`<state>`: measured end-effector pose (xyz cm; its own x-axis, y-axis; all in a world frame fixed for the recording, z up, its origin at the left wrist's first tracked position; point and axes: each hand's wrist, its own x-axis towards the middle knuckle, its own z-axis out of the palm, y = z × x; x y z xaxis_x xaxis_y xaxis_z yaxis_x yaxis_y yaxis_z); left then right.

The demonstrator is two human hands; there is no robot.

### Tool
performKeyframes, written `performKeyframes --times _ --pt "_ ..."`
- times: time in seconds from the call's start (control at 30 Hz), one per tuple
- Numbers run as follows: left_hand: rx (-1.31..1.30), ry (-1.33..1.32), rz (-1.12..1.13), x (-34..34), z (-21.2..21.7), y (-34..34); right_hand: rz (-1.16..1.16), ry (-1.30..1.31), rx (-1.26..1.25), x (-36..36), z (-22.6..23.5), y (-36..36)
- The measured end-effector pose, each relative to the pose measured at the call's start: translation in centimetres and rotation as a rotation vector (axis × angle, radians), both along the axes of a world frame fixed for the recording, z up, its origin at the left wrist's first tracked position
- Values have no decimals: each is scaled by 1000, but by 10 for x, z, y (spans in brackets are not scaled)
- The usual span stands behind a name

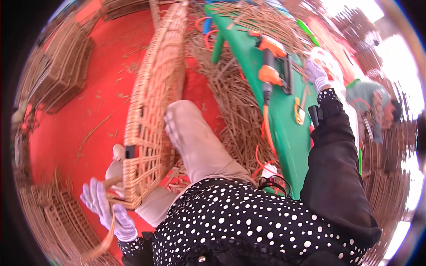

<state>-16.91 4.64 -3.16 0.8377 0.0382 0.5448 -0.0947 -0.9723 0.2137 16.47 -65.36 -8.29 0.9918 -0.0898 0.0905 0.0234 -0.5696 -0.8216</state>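
Note:
A long woven wicker basket [153,106] with an open lattice side stands tilted against my legs. My left hand [108,210], in a pale lilac glove, is at its near lower corner. A tan rattan strip [103,248] passes between the thumb and the outstretched fingers and hangs below. My right hand [317,75], gloved too, reaches over the far right side of a green bench [290,137], beside loose strips. Its fingers are blurred, and what they touch cannot be made out. An orange and black nail gun [271,62] lies on the bench, nearer than that hand, with an orange hose [266,122] attached.
Wicker strips [262,20] cover the far end of the bench, and more lie heaped below it [230,93]. A yellow-handled tool [298,111] is on the bench. Stacked baskets [62,66] stand at the left on a red floor [106,75]. Another person [372,97] sits at right.

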Motion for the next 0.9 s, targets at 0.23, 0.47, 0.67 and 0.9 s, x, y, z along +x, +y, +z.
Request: performKeyframes --times 0.23,0.47,0.67,0.9 --pt "-39 -140 -62 20 8 -6 -352 840 -522 -223 56 58" --pt "-388 -20 15 -10 38 -1 115 678 -256 -214 15 21" --pt "-621 -80 -151 -5 67 27 -70 -39 -845 -141 77 111" --pt "-561 -92 -165 8 83 39 1150 -718 -808 -114 164 459"
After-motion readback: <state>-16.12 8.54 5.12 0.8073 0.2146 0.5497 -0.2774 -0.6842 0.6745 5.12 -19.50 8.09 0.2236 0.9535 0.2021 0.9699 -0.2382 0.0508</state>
